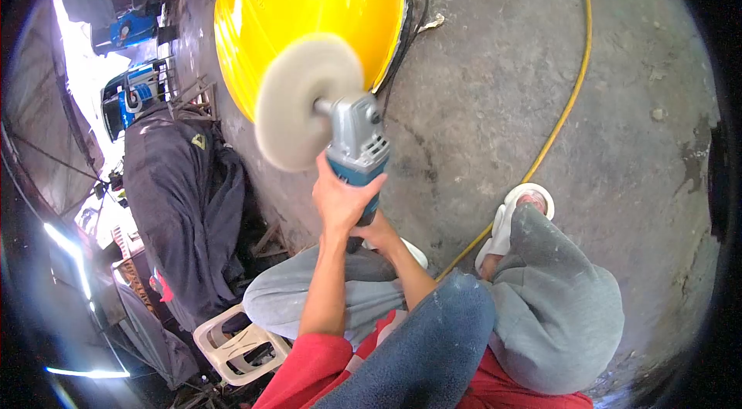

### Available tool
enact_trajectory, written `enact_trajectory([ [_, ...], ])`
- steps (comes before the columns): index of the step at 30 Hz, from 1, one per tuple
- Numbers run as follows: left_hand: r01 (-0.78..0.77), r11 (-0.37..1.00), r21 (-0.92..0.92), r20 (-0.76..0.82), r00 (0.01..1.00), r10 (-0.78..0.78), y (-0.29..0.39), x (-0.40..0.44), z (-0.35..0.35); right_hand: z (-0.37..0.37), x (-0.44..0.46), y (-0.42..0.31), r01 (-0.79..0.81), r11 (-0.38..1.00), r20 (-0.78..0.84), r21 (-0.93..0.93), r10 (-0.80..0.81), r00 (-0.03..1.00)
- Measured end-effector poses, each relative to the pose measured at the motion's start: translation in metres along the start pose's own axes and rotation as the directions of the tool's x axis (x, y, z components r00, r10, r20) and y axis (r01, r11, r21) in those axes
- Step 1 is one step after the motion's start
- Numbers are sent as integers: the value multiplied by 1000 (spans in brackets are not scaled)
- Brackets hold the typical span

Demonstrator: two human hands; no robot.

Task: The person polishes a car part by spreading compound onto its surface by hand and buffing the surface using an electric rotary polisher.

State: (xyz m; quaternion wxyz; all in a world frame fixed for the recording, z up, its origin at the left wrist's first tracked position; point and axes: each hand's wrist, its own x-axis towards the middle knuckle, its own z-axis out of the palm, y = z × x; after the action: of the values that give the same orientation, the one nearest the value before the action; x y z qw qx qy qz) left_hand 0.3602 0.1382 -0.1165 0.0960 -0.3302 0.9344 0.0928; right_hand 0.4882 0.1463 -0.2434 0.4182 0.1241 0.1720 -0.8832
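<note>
My left hand [344,196] is wrapped around the blue body of a power polisher [357,139], just behind its silver gear head. My right hand [377,231] grips the polisher's rear end, close behind the left; its fingers are partly hidden. At the front of the tool a round cream polishing pad [297,112] is blurred by motion. The pad overlaps the lower edge of a glossy yellow panel [309,7] in view; whether it touches the surface I cannot tell. Curved and shiny, the panel lies on the concrete floor.
A yellow hose [580,77] runs across the floor past a white shoe [502,227]. Dark cables [417,0] lie along the panel's right edge. On the left are a dark draped cloth [182,200], a beige plastic stool [239,347] and blue equipment [139,92].
</note>
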Motion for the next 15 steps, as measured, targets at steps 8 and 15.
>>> enact_trajectory([
  [8, -76, 993, -93, 29, 996, 79, 76, 44, 25, -19, 17, -114, 26, 998, -98, -51, -31, 995],
  [15, -98, 796, -597, -78, 995, 64, -4, 28, -20, 11, 8, -69, 58, 970, -45, -237, -70, 996],
])
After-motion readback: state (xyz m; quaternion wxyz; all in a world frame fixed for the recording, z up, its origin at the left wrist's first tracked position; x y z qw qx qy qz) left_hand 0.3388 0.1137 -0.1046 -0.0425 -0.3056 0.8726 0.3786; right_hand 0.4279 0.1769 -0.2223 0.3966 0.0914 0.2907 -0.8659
